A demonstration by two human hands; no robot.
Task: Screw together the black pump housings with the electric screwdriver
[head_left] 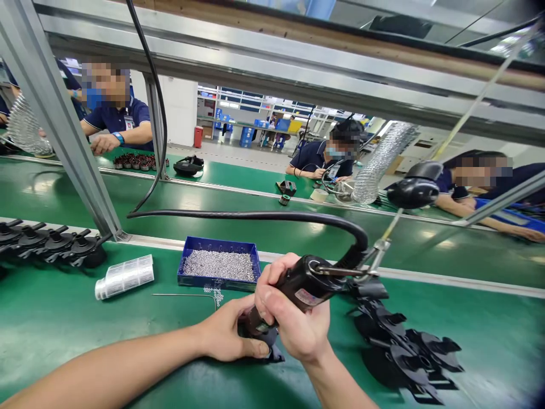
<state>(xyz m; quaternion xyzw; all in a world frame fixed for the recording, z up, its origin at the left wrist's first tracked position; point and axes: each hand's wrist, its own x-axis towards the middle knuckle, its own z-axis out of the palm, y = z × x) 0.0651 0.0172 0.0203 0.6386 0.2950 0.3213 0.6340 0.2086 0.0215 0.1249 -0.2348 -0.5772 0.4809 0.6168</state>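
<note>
My right hand is wrapped round a black electric screwdriver, which tilts down to the left, its cable and a hanging hook at the top end. Below it, my left hand grips a black plastic part on the green bench. The screwdriver's tip and most of that part are hidden by my hands. Beyond my left hand stands a blue tray of small metal pieces. Several small rings and a thin bent metal rod lie in front of it.
Several black plastic parts lie at the right, with another row at far left. A roll of clear labels lies left of the tray. The black cable arches across the bench. Co-workers sit beyond the metal frame.
</note>
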